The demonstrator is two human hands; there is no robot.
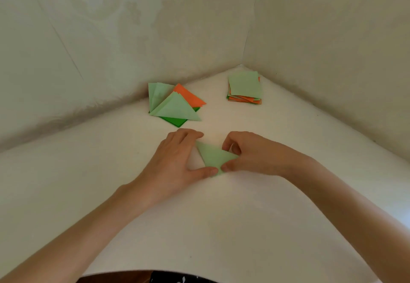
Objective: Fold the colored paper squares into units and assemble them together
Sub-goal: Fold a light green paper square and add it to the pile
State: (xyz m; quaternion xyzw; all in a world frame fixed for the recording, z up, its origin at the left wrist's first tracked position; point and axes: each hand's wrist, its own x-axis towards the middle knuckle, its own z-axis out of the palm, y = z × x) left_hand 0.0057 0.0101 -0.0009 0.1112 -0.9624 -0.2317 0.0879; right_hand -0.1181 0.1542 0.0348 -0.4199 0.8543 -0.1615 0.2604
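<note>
The light green triangle (213, 157) lies flat on a white surface (199, 227), one tip pointing up and to the left, one to the right, one toward the person. Beyond it the surface narrows into a corner closed by two pale patterned walls (99, 38), so the room behind the triangle is bounded on both sides. Toward the person the surface widens, and only the two forearms cross it. Behind the triangle and to its left, close to the left wall, sits a loose pile of folded triangles (175, 107) in light green, orange and dark green, well apart from the hands. Behind and to the right, tucked near the corner, stands a stack of paper squares (245, 88) with a light green sheet on top and orange edges below. The left hand (175, 160) spreads over the triangle's left side, fingers fairly straight on the far tip and thumb laid flat on the near tip, pressing rather than gripping. The right hand (253, 156) comes in from the right with fingers curled, and its thumb and bent forefinger pinch the triangle's right corner. The two thumbs nearly meet at the near tip.
</note>
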